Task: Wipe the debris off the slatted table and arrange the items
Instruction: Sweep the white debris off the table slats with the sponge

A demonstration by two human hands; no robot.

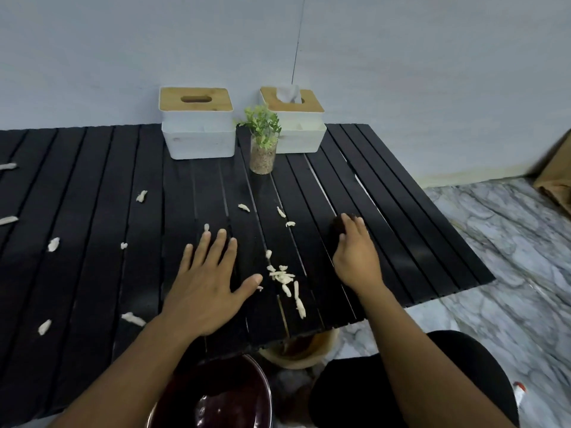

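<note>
Debris (282, 278) sits heaped on the slatted counter (92, 186) between the hands, left of the right hand (355, 257) and nearer the person. That hand's fingers (352, 227) curl over a dark wiping pad (337, 224), pressing it to the slats. The left hand (207, 285) lies flat, fingers spread, holding nothing, thumb just beside the heap. The heap's long axis follows the slats; the pad-bearing right hand probably sweeps next.

Readable text: none in view
Worktop (92, 180): plain dark slats, no lettering
Left tissue box (197, 140): white wall and wooden lid, no label
Right tissue box (304, 137): no label
Plant jar (262, 159): no label
Small white and red thing on the floor (519, 393): too blurred to read
</note>
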